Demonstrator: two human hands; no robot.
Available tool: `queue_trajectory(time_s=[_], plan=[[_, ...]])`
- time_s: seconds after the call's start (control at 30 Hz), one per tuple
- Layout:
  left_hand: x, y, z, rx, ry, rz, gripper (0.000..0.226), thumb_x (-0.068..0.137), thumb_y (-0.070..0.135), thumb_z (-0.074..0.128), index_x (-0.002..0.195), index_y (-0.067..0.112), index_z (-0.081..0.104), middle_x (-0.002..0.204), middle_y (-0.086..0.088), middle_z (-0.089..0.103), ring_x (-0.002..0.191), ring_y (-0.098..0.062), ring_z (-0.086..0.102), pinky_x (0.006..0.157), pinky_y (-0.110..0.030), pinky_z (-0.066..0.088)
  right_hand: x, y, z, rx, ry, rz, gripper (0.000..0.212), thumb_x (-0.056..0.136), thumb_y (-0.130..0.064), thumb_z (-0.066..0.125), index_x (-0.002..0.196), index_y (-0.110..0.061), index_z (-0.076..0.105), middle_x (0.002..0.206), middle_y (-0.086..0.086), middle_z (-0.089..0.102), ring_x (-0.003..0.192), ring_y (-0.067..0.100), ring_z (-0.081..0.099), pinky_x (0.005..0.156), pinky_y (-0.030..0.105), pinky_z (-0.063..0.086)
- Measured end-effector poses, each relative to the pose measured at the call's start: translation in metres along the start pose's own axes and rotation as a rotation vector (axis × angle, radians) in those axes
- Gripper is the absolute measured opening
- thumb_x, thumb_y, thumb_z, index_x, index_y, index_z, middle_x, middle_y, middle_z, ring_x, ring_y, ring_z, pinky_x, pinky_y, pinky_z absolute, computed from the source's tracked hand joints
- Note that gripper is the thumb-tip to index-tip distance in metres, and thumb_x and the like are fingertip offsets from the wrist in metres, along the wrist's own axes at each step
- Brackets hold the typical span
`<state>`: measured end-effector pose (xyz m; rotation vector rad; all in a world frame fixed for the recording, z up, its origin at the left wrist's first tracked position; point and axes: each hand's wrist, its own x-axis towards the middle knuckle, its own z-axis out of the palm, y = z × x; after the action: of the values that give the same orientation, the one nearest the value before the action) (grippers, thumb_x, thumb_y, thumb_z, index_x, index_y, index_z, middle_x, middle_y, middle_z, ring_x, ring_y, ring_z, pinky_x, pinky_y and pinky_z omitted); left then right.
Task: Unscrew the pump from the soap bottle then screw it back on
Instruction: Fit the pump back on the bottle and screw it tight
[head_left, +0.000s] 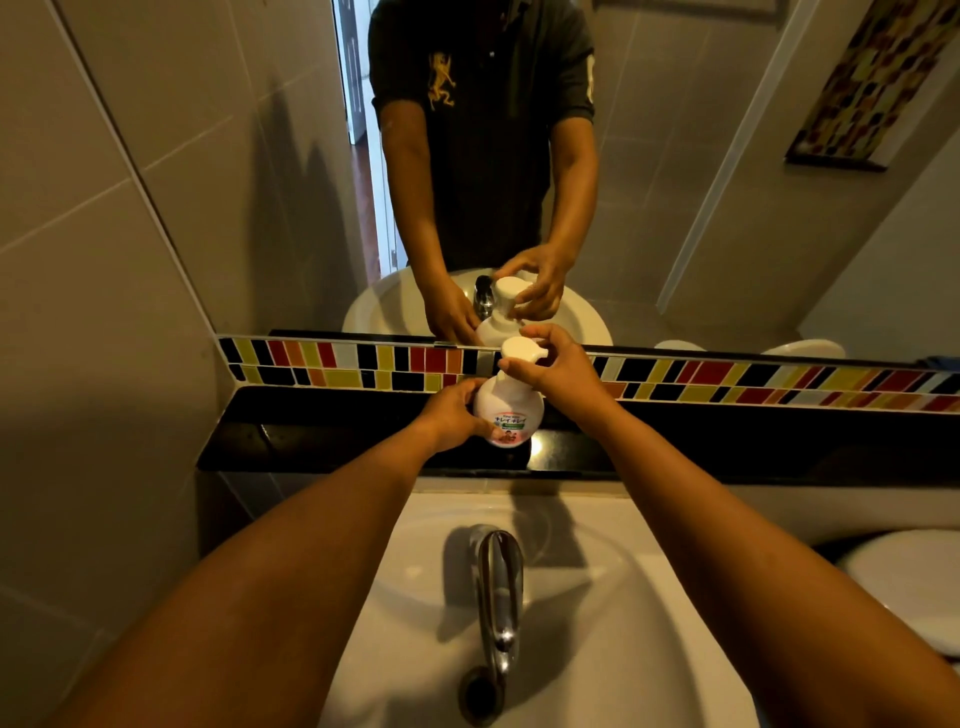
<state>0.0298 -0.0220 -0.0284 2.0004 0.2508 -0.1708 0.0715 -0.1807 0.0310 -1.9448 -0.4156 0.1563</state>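
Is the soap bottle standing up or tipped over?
Standing up. The round white plastic soap bottle sits upright on the black shelf, white pump on top, between both hands.

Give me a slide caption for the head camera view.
Left hand steadies the soap bottle on the black ledge; right hand holds its pump.

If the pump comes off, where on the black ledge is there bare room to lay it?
The ledge is bare left of the bottle to the wall, and right of it under the tile strip. The middle is crowded by both hands.
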Motion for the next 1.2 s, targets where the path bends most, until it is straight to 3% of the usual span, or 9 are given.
queue_trajectory(time_s=[0.2,0.5,0.63,0.73,0.97,1.1,1.2], plan=[[0.0,0.0,-0.001,0.033,-0.006,0.011,0.068,0.071,0.008,0.082,0.132,0.018,0.053,0.131,-0.009,0.062,0.121,-0.029,0.058,0.1,-0.046,0.051,-0.007,0.002,-0.009,0.069,-0.071,-0.013,0.047,0.089,-0.018,0.066,0.134,-0.013,0.053,0.132,0.012,0.057,0.117,0.025,0.056,0.095,0.041,0.052],[0.0,0.002,0.0,0.026,-0.001,0.0,0.071,0.07,0.01,0.083,0.134,0.017,0.051,0.133,-0.009,0.061,0.122,-0.03,0.057,0.102,-0.05,0.049,-0.006,0.001,0.001,0.041,0.068,0.015,0.05,0.077,-0.028,0.079,0.116,-0.011,0.054,0.116,0.012,0.061,0.106,0.025,0.06,0.091,0.043,0.054],[0.0,0.002,-0.001,0.022,-0.005,-0.011,0.073,0.07,0.009,0.083,0.135,0.017,0.05,0.133,-0.009,0.061,0.123,-0.029,0.057,0.103,-0.05,0.048,-0.011,0.001,-0.003,0.069,-0.021,-0.02,0.055,0.083,-0.022,0.073,0.133,-0.016,0.05,0.131,0.009,0.056,0.116,0.022,0.056,0.092,0.035,0.052],[-0.001,0.002,0.0,0.031,-0.004,0.0,0.071,0.07,0.009,0.083,0.133,0.017,0.052,0.131,-0.009,0.061,0.121,-0.029,0.057,0.102,-0.048,0.049,-0.013,0.0,-0.008,0.078,-0.073,-0.031,0.051,0.09,-0.018,0.065,0.138,-0.017,0.048,0.136,0.01,0.054,0.12,0.023,0.053,0.097,0.041,0.051],[-0.001,0.003,0.0,0.03,-0.002,0.003,0.068,0.072,0.008,0.082,0.132,0.017,0.052,0.132,-0.01,0.061,0.122,-0.029,0.057,0.102,-0.05,0.049,-0.009,0.0,-0.005,0.039,0.003,-0.002,0.046,0.083,-0.021,0.073,0.124,-0.012,0.054,0.124,0.012,0.06,0.112,0.026,0.059,0.093,0.046,0.054],[-0.002,0.003,0.0,0.02,0.002,0.004,0.068,0.073,0.007,0.08,0.133,0.016,0.051,0.134,-0.01,0.06,0.124,-0.03,0.056,0.104,-0.051,0.047,-0.008,0.0,0.003,0.036,0.059,-0.004,0.047,0.082,-0.021,0.074,0.121,-0.011,0.051,0.122,0.012,0.061,0.11,0.026,0.06,0.09,0.036,0.053],[-0.002,0.003,0.0,0.013,-0.003,0.003,0.068,0.073,0.006,0.08,0.133,0.017,0.051,0.133,-0.01,0.06,0.124,-0.029,0.056,0.104,-0.051,0.047,-0.012,-0.001,0.0,0.058,-0.015,-0.024,0.054,0.083,-0.02,0.073,0.13,-0.013,0.048,0.129,0.01,0.057,0.116,0.024,0.057,0.089,0.03,0.051]])
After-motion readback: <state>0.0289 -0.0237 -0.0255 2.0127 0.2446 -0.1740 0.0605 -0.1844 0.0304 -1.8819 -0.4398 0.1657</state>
